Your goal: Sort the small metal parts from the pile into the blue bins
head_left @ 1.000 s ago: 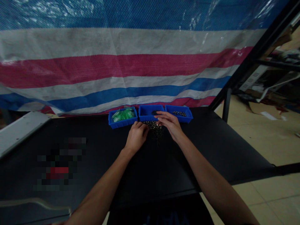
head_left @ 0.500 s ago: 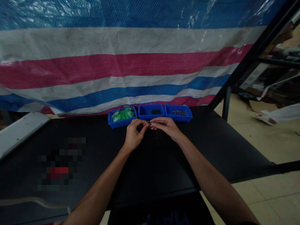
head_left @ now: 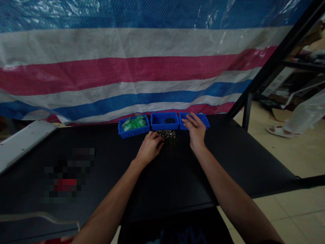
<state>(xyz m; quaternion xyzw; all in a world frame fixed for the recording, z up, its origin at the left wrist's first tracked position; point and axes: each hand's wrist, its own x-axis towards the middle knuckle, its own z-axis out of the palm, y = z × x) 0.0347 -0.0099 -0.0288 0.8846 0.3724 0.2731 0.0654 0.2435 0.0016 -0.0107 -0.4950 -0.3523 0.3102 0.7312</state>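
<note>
Beside a pile of small shiny metal pieces (head_left: 169,135), possibly screws, my left hand (head_left: 149,146) rests low with its fingers curled together at the pile's left edge. Whatever its fingertips hold is hidden. My right hand (head_left: 196,130) is raised over the right blue bin (head_left: 207,124), fingers apart, nothing visible in them. It covers most of that bin's inside. The middle blue bin (head_left: 158,119) holds a few small dark pieces (head_left: 169,120). In the left blue bin (head_left: 124,134) lies a green bundle in clear plastic (head_left: 134,123).
All this stands on a black table (head_left: 167,183). A striped tarp (head_left: 137,71) hangs behind it. At the far left lies a white panel (head_left: 25,142), near a blurred patch (head_left: 66,179). Black frame posts (head_left: 247,108) rise at the right; beyond, a person's leg (head_left: 307,112) shows.
My hands have parted: the right moved right and up over the right bin and its fingers opened, while the left came down to the pile. A person's leg has appeared at the right.
</note>
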